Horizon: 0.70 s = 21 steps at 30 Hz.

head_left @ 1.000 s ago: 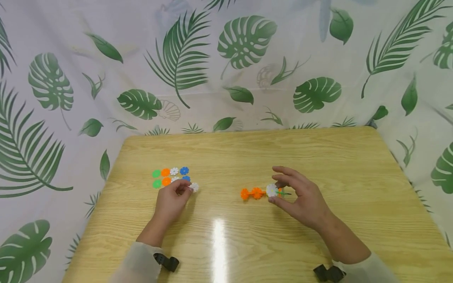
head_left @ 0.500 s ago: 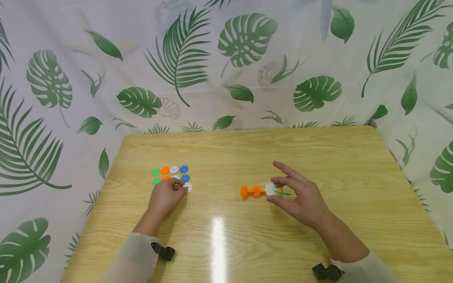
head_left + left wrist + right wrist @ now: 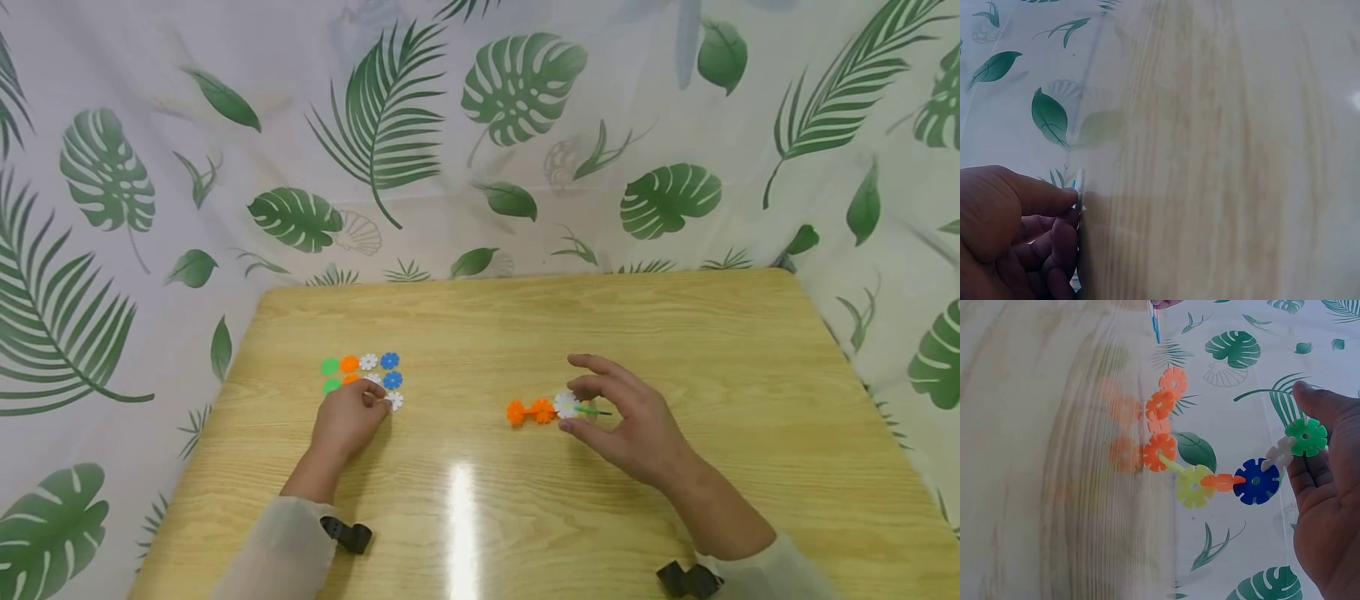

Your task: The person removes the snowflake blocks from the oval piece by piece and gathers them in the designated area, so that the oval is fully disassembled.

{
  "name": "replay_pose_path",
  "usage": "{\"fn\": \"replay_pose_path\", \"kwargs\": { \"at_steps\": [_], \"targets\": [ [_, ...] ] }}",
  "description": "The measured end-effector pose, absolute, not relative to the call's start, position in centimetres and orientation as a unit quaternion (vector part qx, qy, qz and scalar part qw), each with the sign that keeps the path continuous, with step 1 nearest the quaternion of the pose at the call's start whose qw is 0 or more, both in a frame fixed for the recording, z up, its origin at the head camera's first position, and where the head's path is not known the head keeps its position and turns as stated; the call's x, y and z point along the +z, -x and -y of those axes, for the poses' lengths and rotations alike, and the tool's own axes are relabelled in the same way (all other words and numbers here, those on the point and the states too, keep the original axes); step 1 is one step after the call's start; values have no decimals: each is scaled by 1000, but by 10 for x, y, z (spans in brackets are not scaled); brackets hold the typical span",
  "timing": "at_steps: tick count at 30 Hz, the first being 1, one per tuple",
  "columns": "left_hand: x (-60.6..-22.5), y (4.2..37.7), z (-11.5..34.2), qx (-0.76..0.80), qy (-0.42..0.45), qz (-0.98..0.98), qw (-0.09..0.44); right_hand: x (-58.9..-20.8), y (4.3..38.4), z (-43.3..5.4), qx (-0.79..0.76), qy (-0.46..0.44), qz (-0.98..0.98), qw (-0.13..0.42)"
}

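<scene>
In the head view my left hand [image 3: 348,425] pinches a white snowflake disc [image 3: 395,402] by its edge, just in front of a blue disc [image 3: 392,380]. The left wrist view shows that disc [image 3: 1080,181] edge-on between thumb and fingers. My right hand [image 3: 637,429] holds a chain of linked snowflake discs by one end. In the right wrist view a green disc [image 3: 1306,437] sits between its thumb and fingers. From there the chain runs through a white disc [image 3: 1280,454], a blue disc [image 3: 1256,481], a yellow disc [image 3: 1195,486] and several orange discs [image 3: 1159,452].
Two rows of loose discs lie at the left of the wooden table [image 3: 480,333]: green [image 3: 331,366], orange [image 3: 349,364], white [image 3: 368,362] and blue [image 3: 389,361]. My left fingers partly cover the nearer row. A leaf-patterned cloth [image 3: 480,158] hangs behind the table.
My left hand has moved left with the white disc, closer to the rows, and stays there over the last half second. The right hand and its chain have shifted slightly left.
</scene>
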State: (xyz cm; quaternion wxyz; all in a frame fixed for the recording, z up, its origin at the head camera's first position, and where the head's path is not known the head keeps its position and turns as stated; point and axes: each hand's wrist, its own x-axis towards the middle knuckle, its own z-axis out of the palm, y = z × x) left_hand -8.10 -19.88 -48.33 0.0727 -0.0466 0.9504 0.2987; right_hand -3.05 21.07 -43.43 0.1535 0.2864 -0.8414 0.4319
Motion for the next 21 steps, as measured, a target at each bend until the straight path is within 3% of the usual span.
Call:
{"fn": "replay_pose_path", "kwargs": {
  "at_steps": [8,13,21],
  "targets": [
    [-478,70,183,318,44,-947,28,-434,30,-207,435,-291,837,160],
    [-460,56,142,413,-23,-910,6,-433,29,-205,430,-282,844,153],
    [-436,38,71,540,-141,-823,102,-433,28,-202,431,-296,841,139]
  ]
}}
